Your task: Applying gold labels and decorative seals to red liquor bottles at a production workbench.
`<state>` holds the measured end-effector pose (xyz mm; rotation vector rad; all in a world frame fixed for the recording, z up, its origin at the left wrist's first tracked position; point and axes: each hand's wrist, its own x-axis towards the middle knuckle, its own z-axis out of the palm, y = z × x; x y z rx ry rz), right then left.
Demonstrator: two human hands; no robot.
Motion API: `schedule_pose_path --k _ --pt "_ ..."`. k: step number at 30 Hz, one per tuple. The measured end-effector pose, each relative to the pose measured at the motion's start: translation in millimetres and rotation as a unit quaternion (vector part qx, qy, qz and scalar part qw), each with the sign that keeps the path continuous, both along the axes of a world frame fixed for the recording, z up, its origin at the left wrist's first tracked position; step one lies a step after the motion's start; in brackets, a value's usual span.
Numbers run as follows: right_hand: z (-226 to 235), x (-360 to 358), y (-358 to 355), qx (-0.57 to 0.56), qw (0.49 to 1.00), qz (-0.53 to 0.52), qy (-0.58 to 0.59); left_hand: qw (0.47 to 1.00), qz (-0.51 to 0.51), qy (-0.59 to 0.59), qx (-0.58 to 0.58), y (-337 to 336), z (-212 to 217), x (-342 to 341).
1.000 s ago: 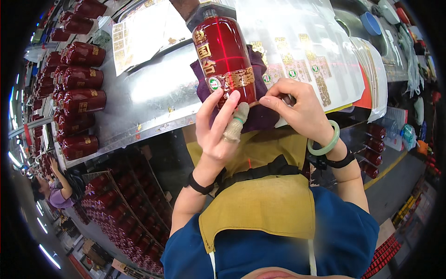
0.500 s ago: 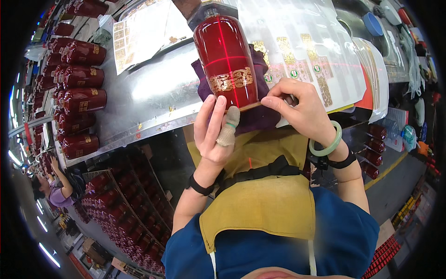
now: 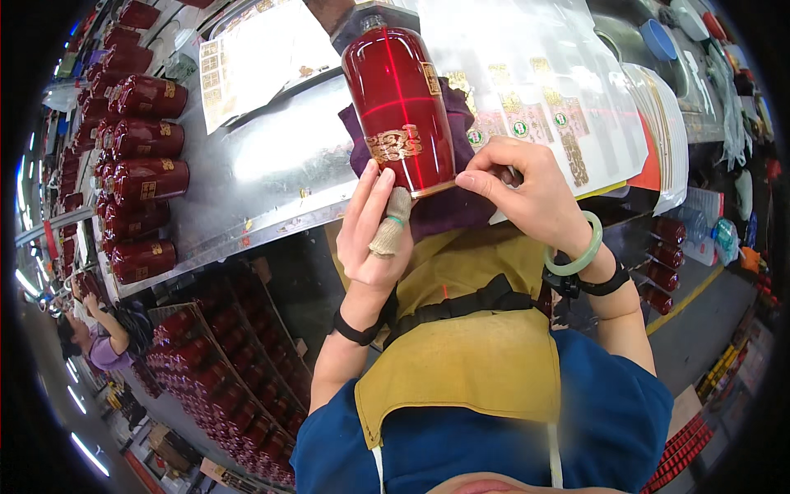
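A dark red glass bottle (image 3: 395, 95) lies on its side on a purple cloth (image 3: 360, 140), neck pointing away. It bears a gold scroll pattern near its base and a small gold label on its right side. My left hand (image 3: 377, 226) steadies the base with its fingertips; one finger wears a knitted cover with a green band. At the base's right corner my right hand (image 3: 522, 185) pinches with thumb and forefinger, beside a thin gold edge or strip. Something dark sits in its curled fingers, too hidden to name.
Right of the bottle, clear sheets with gold decals (image 3: 568, 132) lie on the metal table (image 3: 280, 165). Decal paper (image 3: 255, 62) lies left. Red bottles (image 3: 148, 140) line the left end. Racked bottles (image 3: 222, 362) stand below, near a person (image 3: 103, 337).
The bottle has rolled leftward: its gold pattern has shifted left and a small gold label has appeared at its right side. My left hand has slid slightly left along the base.
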<state>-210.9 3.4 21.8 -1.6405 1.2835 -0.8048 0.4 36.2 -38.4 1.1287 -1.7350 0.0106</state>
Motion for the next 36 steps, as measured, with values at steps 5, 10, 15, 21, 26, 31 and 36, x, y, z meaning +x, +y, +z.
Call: schedule_pose_path --k 5,10,15,21,26,31,36 --pt "-1.6 -2.7 -1.3 0.016 1.000 -0.002 0.007 0.997 -0.020 -0.059 -0.039 2.2 -4.4 0.5" --pt "-4.0 -2.6 -1.4 0.021 1.000 -0.008 0.008 0.992 0.027 -0.122 -0.030 4.2 5.1 -8.3" --pt "-2.8 -0.6 -1.5 0.014 1.000 -0.012 0.007 0.997 -0.036 -0.070 -0.019 -3.9 5.2 -8.4" --pt "0.8 1.3 -0.7 0.000 1.000 0.002 0.001 0.998 0.007 0.068 0.012 -1.6 -6.5 -1.9" --pt "0.1 -0.8 -1.9 0.009 1.000 0.003 0.009 0.997 -0.007 -0.051 -0.052 0.4 -0.7 -1.6" --pt "-3.1 -0.1 -3.0 0.002 1.000 0.000 0.008 0.990 0.026 -0.122 -0.058 1.9 9.1 -9.7" --pt "-2.4 1.4 -3.1 0.008 1.000 -0.012 0.008 0.997 -0.031 -0.042 -0.048 -5.9 2.9 -6.8"
